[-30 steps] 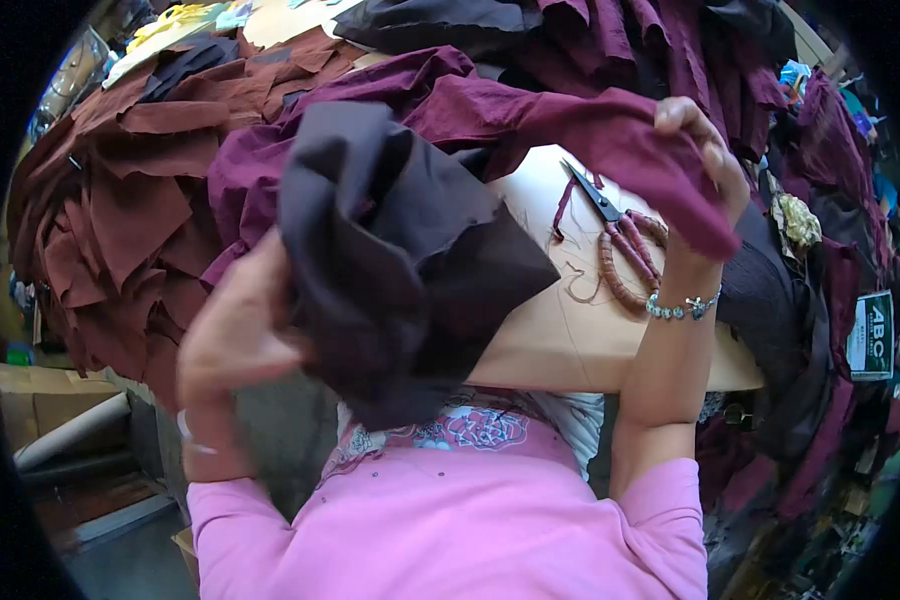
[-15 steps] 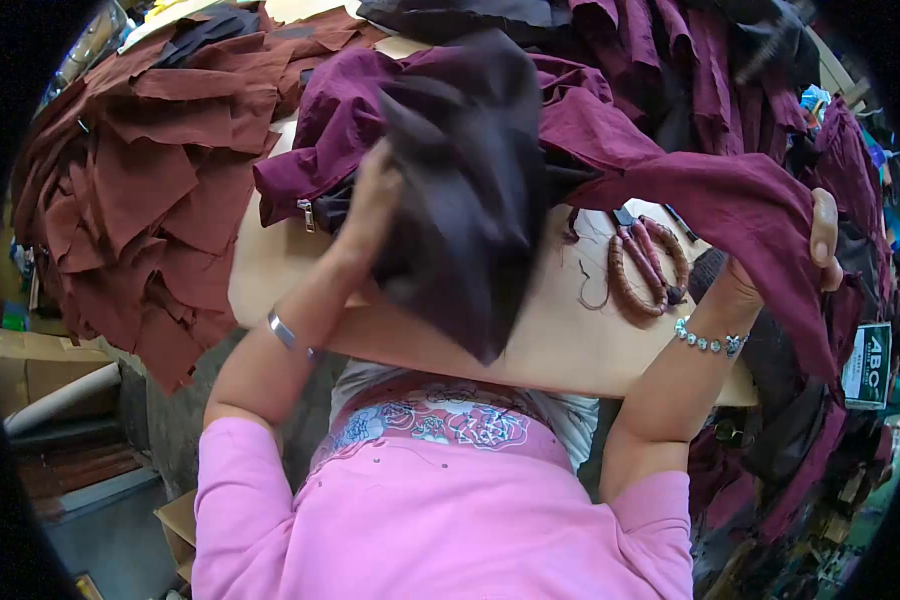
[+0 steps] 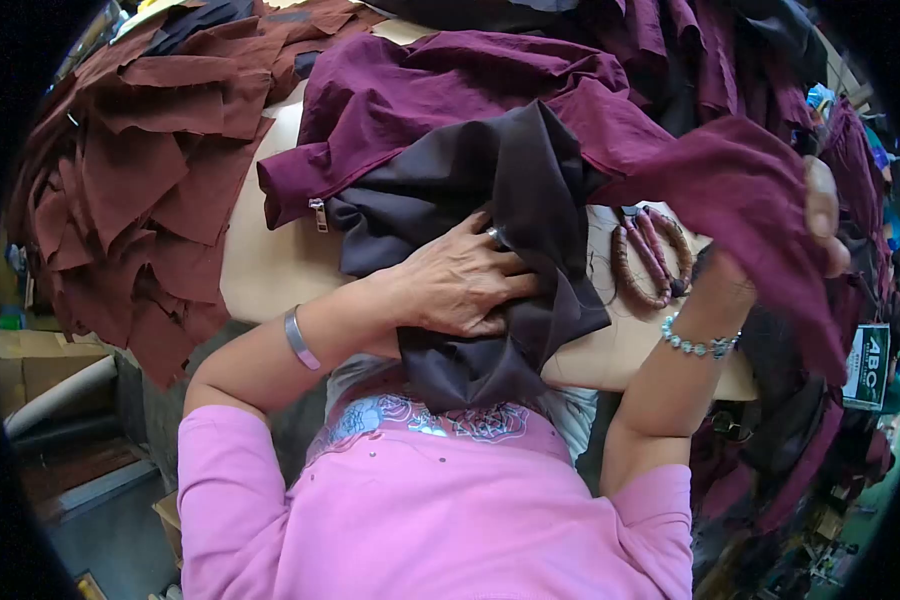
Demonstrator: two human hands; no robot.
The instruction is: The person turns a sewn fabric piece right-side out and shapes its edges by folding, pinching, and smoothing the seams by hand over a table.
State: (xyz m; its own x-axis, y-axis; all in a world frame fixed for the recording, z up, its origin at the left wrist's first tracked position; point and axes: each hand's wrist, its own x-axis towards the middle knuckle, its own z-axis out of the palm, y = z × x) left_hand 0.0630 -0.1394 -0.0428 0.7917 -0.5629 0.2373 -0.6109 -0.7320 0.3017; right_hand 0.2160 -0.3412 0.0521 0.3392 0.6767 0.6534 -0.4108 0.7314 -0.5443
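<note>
A garment of maroon cloth (image 3: pixel 460 85) with dark lining fabric (image 3: pixel 540 180) lies crumpled on the pale board (image 3: pixel 280 265) before me. A metal zipper pull (image 3: pixel 318 215) hangs at its left edge. My left hand (image 3: pixel 465 280), with a ring and a metal cuff, rests on the dark fabric. Its fingers are spread, some partly sunk in the folds. My right hand (image 3: pixel 823 215) grips a long maroon strip of the garment (image 3: pixel 720 185) at the right, holding it raised; the cloth hides most of the palm. Thread snips with wrapped handles (image 3: pixel 655 260) lie between my hands.
Brown cut cloth pieces (image 3: pixel 160 180) are heaped at the left. More maroon and dark cloth (image 3: pixel 705 60) hangs at the back right. A green and white ABC box (image 3: pixel 867 365) stands at the right edge. Cardboard boxes (image 3: pixel 45 365) sit at the lower left.
The dark fabric, blurred and lifted before, now lies spread toward my lap. My left hand has moved right and down onto it. My right hand still holds the maroon strip.
</note>
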